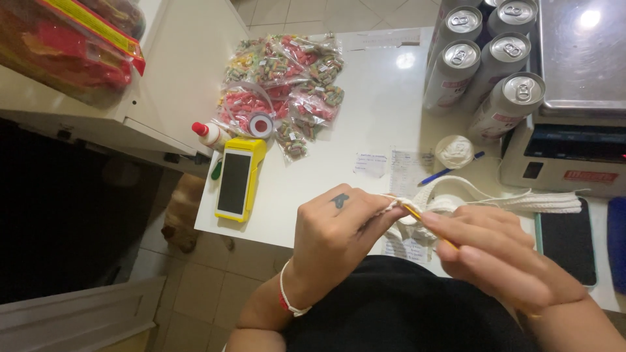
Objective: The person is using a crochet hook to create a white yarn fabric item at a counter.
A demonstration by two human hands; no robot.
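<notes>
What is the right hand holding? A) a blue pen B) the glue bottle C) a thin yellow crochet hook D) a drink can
C: the right hand pinches a thin yellow crochet hook whose tip goes into the white crochet piece that the left hand grips; the blue pen lies untouched on the table.

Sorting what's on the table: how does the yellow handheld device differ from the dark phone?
The yellow device lies left of the hands with a pale screen; the dark phone lies right, partly under the white crochet strip. Yellow casing versus black with teal edge. Both lie flat, screens up.
</notes>
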